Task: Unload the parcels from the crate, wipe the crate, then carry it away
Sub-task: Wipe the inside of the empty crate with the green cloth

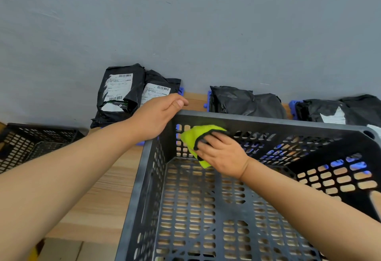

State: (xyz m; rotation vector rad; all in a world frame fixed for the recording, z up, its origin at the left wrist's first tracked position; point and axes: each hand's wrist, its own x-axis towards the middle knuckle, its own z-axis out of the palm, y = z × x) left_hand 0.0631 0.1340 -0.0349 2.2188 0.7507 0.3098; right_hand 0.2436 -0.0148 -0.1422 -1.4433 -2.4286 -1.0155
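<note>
My left hand (156,114) grips the far left corner of the grey crate (257,119), fingers curled over its rim. The crate stands empty on the wooden table (107,194), close to the far edge. My right hand (222,155) reaches inside, fingers laid flat, pressing a yellow-green cloth (193,135) against the far wall. Black parcels (121,94) lie along the table's far edge. A second crate (31,143) sits at the left edge.
</note>
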